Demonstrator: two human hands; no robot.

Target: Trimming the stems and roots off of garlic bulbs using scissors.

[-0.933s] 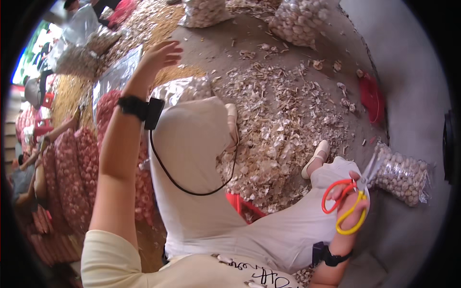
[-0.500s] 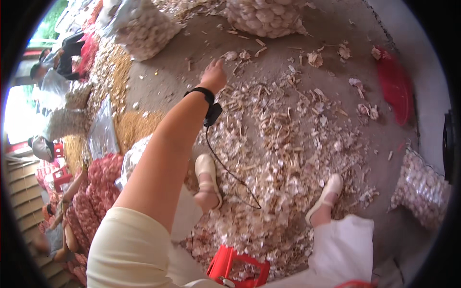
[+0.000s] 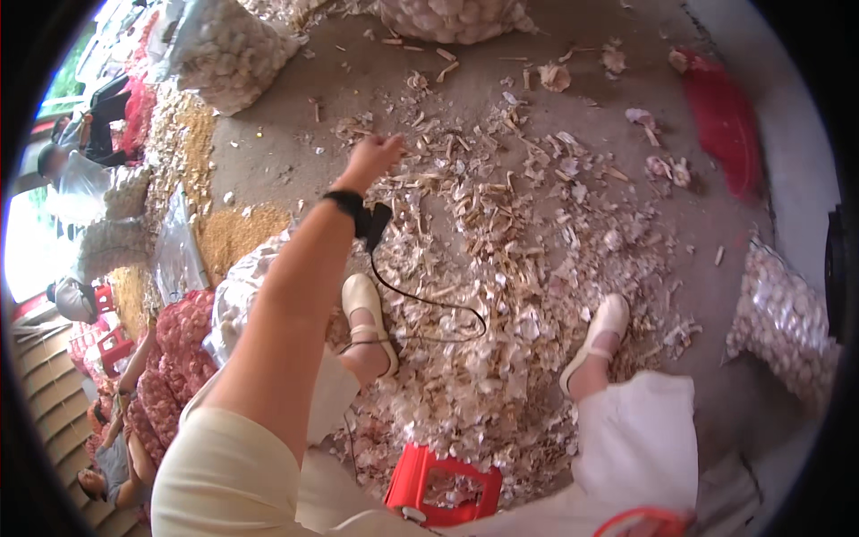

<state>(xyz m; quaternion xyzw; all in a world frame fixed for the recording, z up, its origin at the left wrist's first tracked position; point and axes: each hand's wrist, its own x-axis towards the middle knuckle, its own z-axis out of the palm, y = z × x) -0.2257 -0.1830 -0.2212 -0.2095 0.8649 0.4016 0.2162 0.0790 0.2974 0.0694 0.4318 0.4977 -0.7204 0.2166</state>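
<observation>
My left hand (image 3: 376, 159) reaches out over the scraps at centre left. Its fingers are curled in; what they hold, if anything, is hidden. Below it spreads a thick layer of garlic skins and cut stalks (image 3: 501, 295). Just beyond the hand, on the bare floor, lies a small garlic piece (image 3: 417, 81) among stalk bits. A black strap with a small box (image 3: 362, 217) sits on my left wrist, and a black cable hangs from it. My right hand is out of view.
A red plastic stool (image 3: 447, 483) stands between my legs. Bags of garlic stand at the far side (image 3: 456, 18), far left (image 3: 228, 54) and right (image 3: 778, 313). A red net bag (image 3: 725, 125) lies by the wall. At left are red mesh sacks (image 3: 174, 358) and other people.
My left hand has drawn back toward me, and its fingers have curled. A pale garlic piece that lay at the fingertips no longer shows there. The view has shifted slightly.
</observation>
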